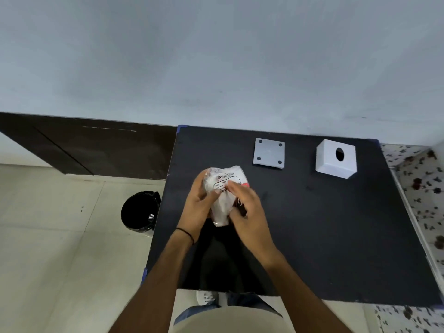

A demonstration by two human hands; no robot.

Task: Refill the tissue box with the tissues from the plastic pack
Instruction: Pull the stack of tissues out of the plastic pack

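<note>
Evidently light, soft and slippery, the plastic pack (pixel 223 195) is gripped at its sides by the left hand (pixel 198 207) and right hand (pixel 249 210), above the bench (pixel 324 224).

the plastic pack (pixel 224 188) carried the only print: a round "cp" logo and, beside it, black letters that began "big"; the rest was creased and blurred. smaller lines beneath were too small to read.
</note>
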